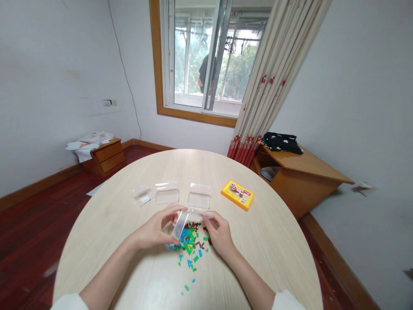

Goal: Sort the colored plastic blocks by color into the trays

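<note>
Between both hands a clear plastic box [180, 224] is held tilted, just above the pile of small building bricks. My left hand [160, 226] grips its left end, thumb below and fingers on top. With thumb and fingers pinched, my right hand [219, 230] holds the clear part at the right, perhaps the box's lid; I cannot tell whether it is joined to the box. Under and in front of the hands lie loose toy bricks [189, 247] in green, blue, brown and a little yellow. A few stray bricks [186, 287] lie nearer to me.
Behind the hands stand two clear boxes [167, 196] [199, 199] and a clear bag or tray [142, 196]. A yellow box [238, 195] with a printed front lies right. All rest on a round pale table [106, 228]. Beyond are a wooden cabinet [300, 172] and a small drawer unit [109, 159].
</note>
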